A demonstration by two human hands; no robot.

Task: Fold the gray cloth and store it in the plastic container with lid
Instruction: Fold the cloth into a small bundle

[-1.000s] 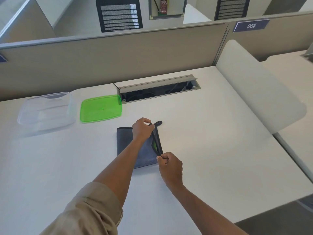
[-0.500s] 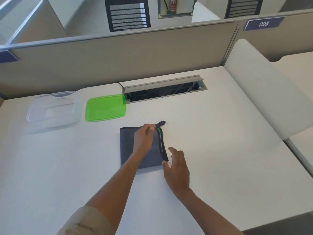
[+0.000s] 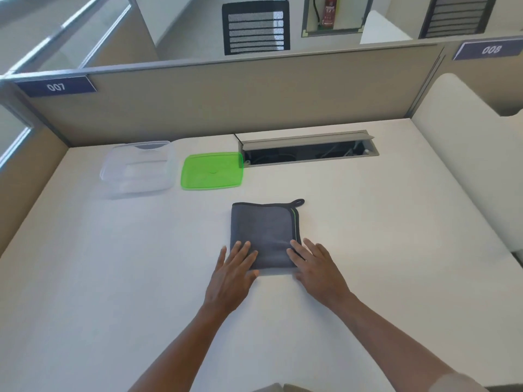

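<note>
Clear plastic container (image 3: pixel 137 168), a shallow rectangular tub with rounded corners, sits open at the far left of the white desk (image 3: pixel 396 236), near the beige partition (image 3: pixel 226 103). Just to its right, apart from it, lies the translucent green plastic lid (image 3: pixel 212 171), flat on the desk, its right corner reaching the edge of the open grey cable tray (image 3: pixel 308 148) set into the desk.

Nearer the person, about mid-desk, lies the gray cloth (image 3: pixel 263 233), folded into a roughly square pad. Its surface looks soft and slightly napped, a dark binding runs along the far and right edges, a thin green stripe shows between the layers on the right side, and a small dark hanging loop sticks out at the far right corner.

Left hand (image 3: pixel 233 274) lies flat and open, palm down, fingers spread, its fingertips resting on the near left corner of the cloth. Right hand (image 3: pixel 318 268) is likewise flat and open with fingers spread, its fingertips on the near right corner, the rest of the hand on the desk. Neither hand grips anything.
</note>
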